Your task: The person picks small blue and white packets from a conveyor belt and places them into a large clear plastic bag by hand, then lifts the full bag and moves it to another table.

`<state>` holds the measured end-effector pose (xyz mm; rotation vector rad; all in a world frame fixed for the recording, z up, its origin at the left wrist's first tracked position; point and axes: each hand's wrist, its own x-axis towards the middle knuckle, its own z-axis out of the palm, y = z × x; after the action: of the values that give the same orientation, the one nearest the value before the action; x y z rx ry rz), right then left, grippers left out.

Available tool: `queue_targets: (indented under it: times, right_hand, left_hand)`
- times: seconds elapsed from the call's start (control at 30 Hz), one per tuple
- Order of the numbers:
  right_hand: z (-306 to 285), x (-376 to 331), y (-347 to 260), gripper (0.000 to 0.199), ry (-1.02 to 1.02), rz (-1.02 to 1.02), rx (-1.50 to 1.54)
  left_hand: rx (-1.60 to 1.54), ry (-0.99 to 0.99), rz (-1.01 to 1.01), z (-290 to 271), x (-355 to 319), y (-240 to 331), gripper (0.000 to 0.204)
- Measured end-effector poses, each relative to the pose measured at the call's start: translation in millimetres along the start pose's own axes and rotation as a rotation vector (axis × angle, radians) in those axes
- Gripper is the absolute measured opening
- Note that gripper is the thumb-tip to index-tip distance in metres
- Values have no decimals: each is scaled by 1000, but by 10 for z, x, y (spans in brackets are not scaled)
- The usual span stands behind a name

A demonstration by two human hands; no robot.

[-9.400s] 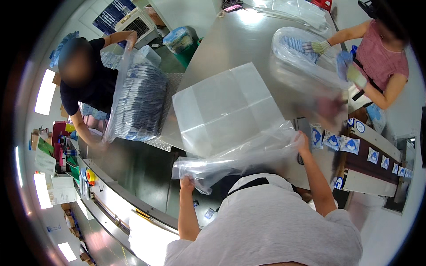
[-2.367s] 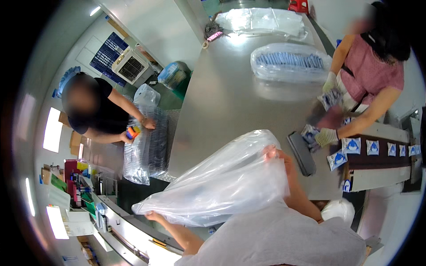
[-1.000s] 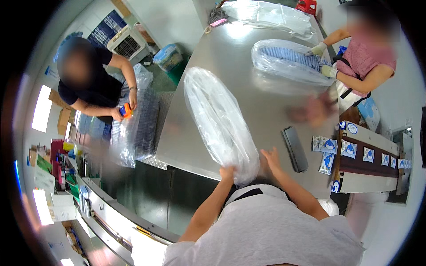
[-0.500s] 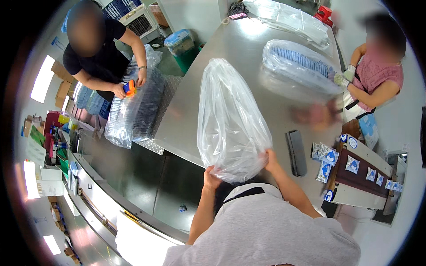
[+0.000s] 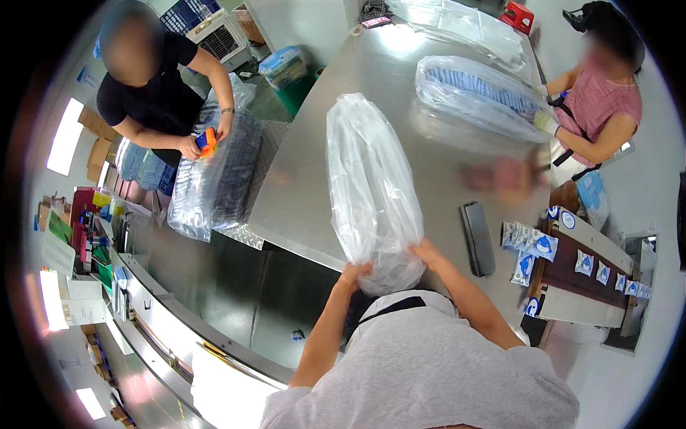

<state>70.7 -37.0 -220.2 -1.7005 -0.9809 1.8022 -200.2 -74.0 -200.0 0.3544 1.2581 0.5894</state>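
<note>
A large clear plastic bag point(image 5: 373, 171) stretches away from me along the metal table, puffed out and with no contents showing in it. Its near end is gathered close to my waist. My left hand point(image 5: 355, 273) grips the left side of that end, fingers closed on the film. On the opposite edge my right hand point(image 5: 424, 252) is closed on the plastic too. A dark grey oblong case point(image 5: 477, 239) lies on the table to the right of my right hand.
At the far right a gloved person handles a filled bag of small packets point(image 5: 479, 93). Another person at left holds an orange-and-blue tool point(image 5: 206, 143) over a stuffed bag point(image 5: 214, 179). Small packets ride a conveyor point(image 5: 582, 286) at right. Flat plastic sheets point(image 5: 457, 28) lie at the back.
The bag has narrowed, and my hands have come closer together at its near end. The person at right has shifted their hands at the filled bag. Packets on the conveyor have moved.
</note>
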Motion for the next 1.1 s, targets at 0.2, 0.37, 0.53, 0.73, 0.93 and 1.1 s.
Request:
queue_targets:
  times: [0.2,0.37,0.53,0.73,0.93,1.1]
  right_hand:
    - [240,-248,-420,47,741,-105,-503]
    - [-14,-190,-339,51,921,60,-418]
    - [-208,-72,-80,54,987,-100,-490]
    - [-497,-399,-383,67,754,2,-387]
    - [-352,-732,-1397,64,926,-638,-576]
    - [187,241,-1577,52,318,-699,-470]
  left_hand:
    - [404,783,44,50,-36,191,53]
    - [485,1057,321,263,-253,372,60]
    - [383,880,117,-11,-73,103,59]
    - [64,453,120,60,-354,-69,91]
    - [866,807,998,308,-624,852,56]
    - [775,105,747,976,197,1683,25]
